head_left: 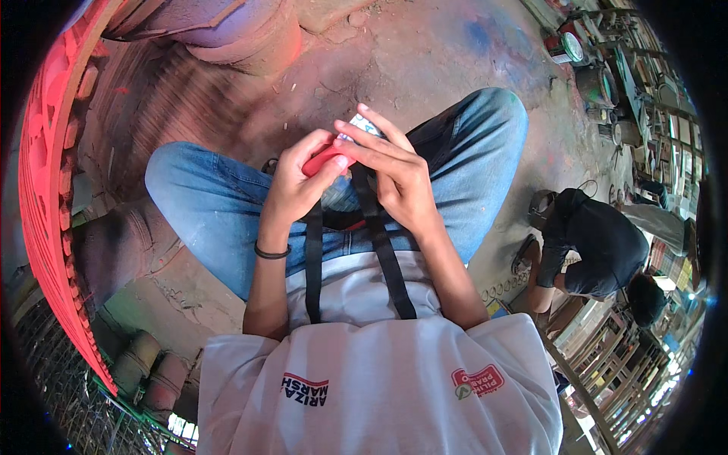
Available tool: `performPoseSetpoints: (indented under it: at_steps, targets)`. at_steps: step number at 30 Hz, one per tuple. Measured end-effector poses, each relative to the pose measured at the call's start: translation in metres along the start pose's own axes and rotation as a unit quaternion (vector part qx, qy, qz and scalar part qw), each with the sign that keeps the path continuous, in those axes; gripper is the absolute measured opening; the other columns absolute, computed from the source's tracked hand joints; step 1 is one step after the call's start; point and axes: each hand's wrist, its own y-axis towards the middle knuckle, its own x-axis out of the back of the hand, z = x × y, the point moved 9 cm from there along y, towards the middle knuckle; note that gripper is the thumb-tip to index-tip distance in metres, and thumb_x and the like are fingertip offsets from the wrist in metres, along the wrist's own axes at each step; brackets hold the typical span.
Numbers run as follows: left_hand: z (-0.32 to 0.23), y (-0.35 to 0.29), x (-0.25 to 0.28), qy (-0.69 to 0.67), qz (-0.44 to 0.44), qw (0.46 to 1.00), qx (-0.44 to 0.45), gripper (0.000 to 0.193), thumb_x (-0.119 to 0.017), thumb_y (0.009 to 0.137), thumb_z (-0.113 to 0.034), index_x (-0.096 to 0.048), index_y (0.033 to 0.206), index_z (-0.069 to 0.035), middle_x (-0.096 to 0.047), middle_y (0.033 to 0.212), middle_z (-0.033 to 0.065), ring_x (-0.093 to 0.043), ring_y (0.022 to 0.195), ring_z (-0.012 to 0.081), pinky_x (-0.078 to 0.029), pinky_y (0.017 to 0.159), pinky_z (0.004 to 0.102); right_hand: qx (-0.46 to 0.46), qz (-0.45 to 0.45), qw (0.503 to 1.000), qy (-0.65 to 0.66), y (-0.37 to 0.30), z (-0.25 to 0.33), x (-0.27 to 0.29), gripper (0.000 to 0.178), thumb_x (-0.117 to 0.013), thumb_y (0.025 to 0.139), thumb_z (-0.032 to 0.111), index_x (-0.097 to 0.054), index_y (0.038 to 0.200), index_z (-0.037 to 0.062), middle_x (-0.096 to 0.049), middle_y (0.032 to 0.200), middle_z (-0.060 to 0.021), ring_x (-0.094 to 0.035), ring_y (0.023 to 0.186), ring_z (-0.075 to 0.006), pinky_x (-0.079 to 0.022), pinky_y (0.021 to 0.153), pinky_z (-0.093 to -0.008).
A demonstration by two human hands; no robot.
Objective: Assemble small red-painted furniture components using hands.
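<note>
Both my hands meet above my lap, between my bent knees in blue jeans. Closed around a small red object (pixel 326 158), my left hand (pixel 297 173) has its thumb laid along it. A small white piece with a blue pattern (pixel 368 124) shows just beyond the red one. My right hand (pixel 402 176) pinches this piece, its fingers reaching over toward the left hand. Whether the two pieces are joined is hidden by the fingers, and their exact kind does not show. Two black straps (pixel 314 258) hang down over my white shirt and lap.
A bright red slatted frame (pixel 47 189) curves along the left side. Large rounded vessels (pixel 246 42) stand at the upper left. Paint tins (pixel 565 48) sit at the upper right. Another person (pixel 599 243) in dark clothes bends low on the right, near wooden racks (pixel 607 364).
</note>
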Motion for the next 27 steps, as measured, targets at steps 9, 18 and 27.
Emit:
performPoseSetpoints:
  at_steps: [9, 18, 27]
  targets:
    - [0.0, -0.002, 0.003, 0.02, -0.034, 0.999, -0.023, 0.018, -0.064, 0.086, -0.006, -0.051, 0.098, 0.0, -0.064, 0.087, 0.0077, -0.06, 0.081, 0.0094, -0.049, 0.072, 0.0251, -0.041, 0.001, 0.997, 0.059, 0.004, -0.013, -0.005, 0.049, -0.044, 0.072, -0.017, -0.068, 0.109, 0.0021, -0.065, 0.12, -0.0126, -0.048, 0.128, -0.0346, -0.039, 0.105, -0.0411]
    - [-0.004, -0.004, 0.004, -0.007, -0.044, 0.997, -0.059, 0.021, -0.062, 0.087, -0.004, -0.046, 0.099, -0.002, -0.06, 0.096, 0.0094, -0.059, 0.086, 0.0116, -0.048, 0.074, 0.0252, -0.123, 0.013, 0.976, 0.18, -0.002, -0.026, -0.013, 0.057, -0.036, 0.071, -0.019, -0.065, 0.116, 0.0016, -0.061, 0.126, -0.0134, -0.045, 0.131, -0.0326, -0.041, 0.101, -0.0378]
    - [0.003, -0.003, 0.009, -0.094, -0.075, 0.992, -0.043, 0.018, -0.059, 0.09, -0.008, -0.046, 0.102, -0.002, -0.059, 0.092, 0.007, -0.054, 0.08, 0.009, -0.046, 0.069, 0.023, -0.223, -0.013, 0.905, 0.362, -0.017, -0.042, -0.03, 0.061, -0.034, 0.077, -0.018, -0.059, 0.127, 0.0057, -0.054, 0.137, -0.0117, -0.045, 0.131, -0.0203, -0.043, 0.082, -0.025]
